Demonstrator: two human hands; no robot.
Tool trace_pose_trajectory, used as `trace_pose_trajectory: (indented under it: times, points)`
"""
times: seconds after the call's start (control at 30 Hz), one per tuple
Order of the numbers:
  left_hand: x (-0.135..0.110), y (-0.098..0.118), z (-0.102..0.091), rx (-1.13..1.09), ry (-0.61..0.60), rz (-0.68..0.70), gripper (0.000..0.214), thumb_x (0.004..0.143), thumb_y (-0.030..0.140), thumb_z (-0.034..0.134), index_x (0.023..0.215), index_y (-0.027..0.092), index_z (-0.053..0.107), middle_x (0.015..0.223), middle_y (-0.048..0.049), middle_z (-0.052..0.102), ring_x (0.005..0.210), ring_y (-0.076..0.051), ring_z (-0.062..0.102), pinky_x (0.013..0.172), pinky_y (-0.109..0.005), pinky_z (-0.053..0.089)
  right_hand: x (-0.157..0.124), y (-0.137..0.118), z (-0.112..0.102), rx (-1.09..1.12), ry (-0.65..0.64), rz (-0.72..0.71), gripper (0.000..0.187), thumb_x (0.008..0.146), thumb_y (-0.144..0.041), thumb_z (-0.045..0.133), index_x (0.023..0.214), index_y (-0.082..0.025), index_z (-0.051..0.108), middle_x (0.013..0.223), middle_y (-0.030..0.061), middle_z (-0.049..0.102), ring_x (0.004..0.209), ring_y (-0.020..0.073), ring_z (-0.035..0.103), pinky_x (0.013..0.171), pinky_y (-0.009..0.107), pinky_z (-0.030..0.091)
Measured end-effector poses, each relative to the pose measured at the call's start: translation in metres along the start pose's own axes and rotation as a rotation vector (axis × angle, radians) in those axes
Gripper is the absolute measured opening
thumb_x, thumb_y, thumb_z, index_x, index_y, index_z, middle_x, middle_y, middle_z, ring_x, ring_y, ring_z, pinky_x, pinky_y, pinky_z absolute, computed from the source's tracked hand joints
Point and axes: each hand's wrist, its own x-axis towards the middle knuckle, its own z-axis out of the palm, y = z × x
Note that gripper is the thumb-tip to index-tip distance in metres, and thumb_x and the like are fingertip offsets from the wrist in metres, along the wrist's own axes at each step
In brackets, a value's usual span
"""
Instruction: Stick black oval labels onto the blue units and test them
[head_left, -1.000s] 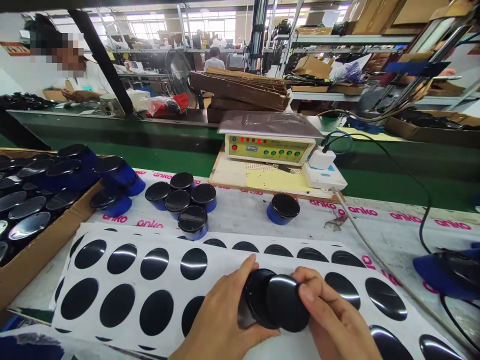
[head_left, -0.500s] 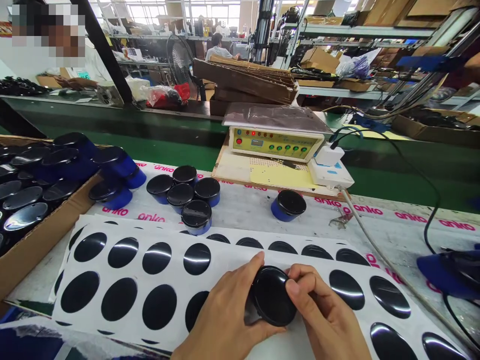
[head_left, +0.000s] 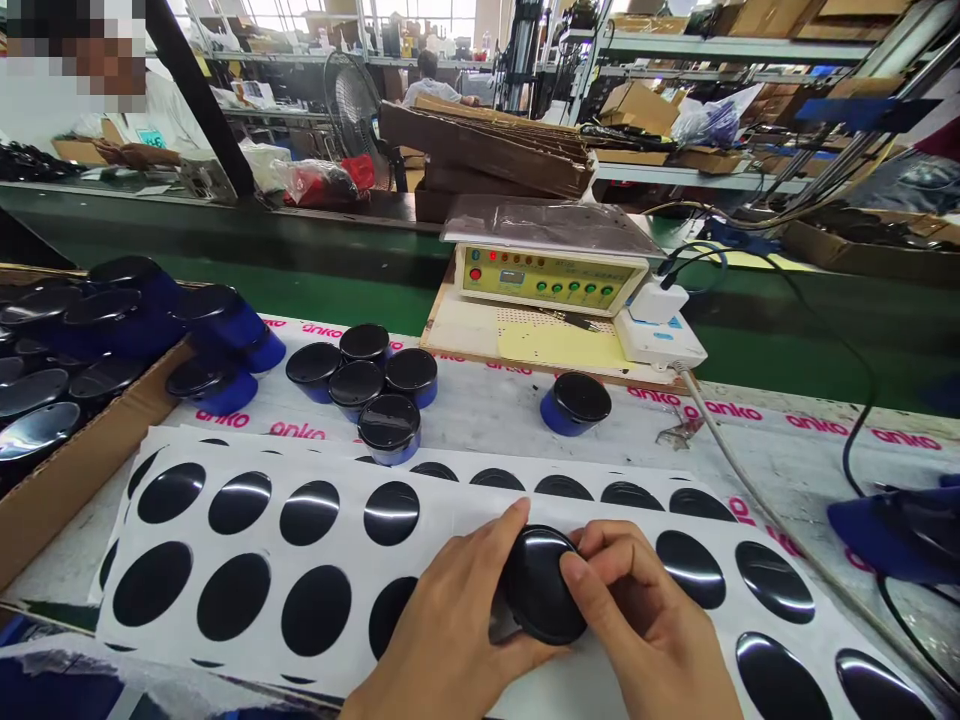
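A round black-topped part (head_left: 544, 590) is tilted toward me above the sticker sheet, its glossy face uppermost. My left hand (head_left: 465, 610) grips it round its left side, forefinger at the top edge and thumb below. On its right, my right hand (head_left: 645, 610) is closed, the thumb pressed on the face near the rim and the fingers bent behind. Whether a thin sticker lies between those fingers is hidden. Beneath both hands spreads a white sheet (head_left: 442, 500) of round black stickers (head_left: 315, 610), with bare backing around the part.
Several blue parts with black tops (head_left: 390, 425) stand beyond the sheet, and one (head_left: 576, 402) sits apart. A cardboard box (head_left: 97, 440) of similar parts is at left. Behind are a control box (head_left: 547, 280) and white power adapter (head_left: 660, 335); a cable (head_left: 735, 470) crosses the right side.
My right thumb has slid a little up and left over the part's face. The left hand keeps its grip. The whole view has shifted slightly.
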Motion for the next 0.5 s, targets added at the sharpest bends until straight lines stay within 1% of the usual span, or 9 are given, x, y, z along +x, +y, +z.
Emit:
trace_pose_trajectory:
  times: [0.13,0.3,0.37,0.43,0.5]
  points:
    - [0.000,0.000,0.000,0.027,0.001,0.030,0.102,0.064,0.029,0.087,0.143,0.044,0.025,0.127,0.0045,0.064,0.108,-0.022,0.065,0.096,-0.037,0.053,-0.002,-0.002,-0.001,-0.044,0.001,-0.035,0.025,0.091,-0.037,0.060,0.072,-0.022,0.054,0.089,0.0018,0.053,0.080,0.0143,0.056,0.067,0.019,0.049]
    - [0.000,-0.003,-0.002,0.076,-0.014,0.058,0.109,0.066,0.033,0.085,0.146,0.045,0.013,0.127,0.0042,0.064,0.107,-0.022,0.065,0.089,-0.036,0.057,-0.002,-0.004,0.004,-0.125,0.040,-0.102,0.026,0.093,-0.035,0.056,0.071,-0.022,0.052,0.086,0.0013,0.054,0.079,0.0138,0.057,0.066,0.019,0.049]
    - [0.000,-0.003,-0.004,0.134,-0.019,0.135,0.107,0.069,0.032,0.083,0.148,0.042,0.011,0.128,0.0001,0.063,0.107,-0.023,0.065,0.088,-0.036,0.058,0.000,-0.005,0.001,-0.200,0.036,-0.125,0.026,0.094,-0.036,0.053,0.072,-0.023,0.050,0.083,0.0006,0.054,0.075,0.0133,0.057,0.064,0.019,0.049]
    - [0.000,0.001,-0.005,0.238,-0.018,0.239,0.100,0.073,0.028,0.080,0.149,0.036,0.016,0.133,-0.0066,0.058,0.110,-0.025,0.063,0.091,-0.038,0.056,0.004,-0.006,-0.009,-0.332,0.001,-0.135,0.027,0.094,-0.040,0.053,0.073,-0.023,0.049,0.075,-0.0006,0.053,0.066,0.0133,0.056,0.056,0.020,0.048]
    - [0.001,0.008,-0.005,0.359,-0.026,0.292,0.092,0.072,0.022,0.080,0.147,0.032,0.027,0.135,-0.0122,0.055,0.113,-0.028,0.061,0.093,-0.041,0.055,0.008,-0.006,-0.023,-0.505,0.012,-0.155,0.031,0.089,-0.048,0.057,0.073,-0.024,0.048,0.064,-0.0024,0.050,0.054,0.0139,0.052,0.046,0.023,0.044]
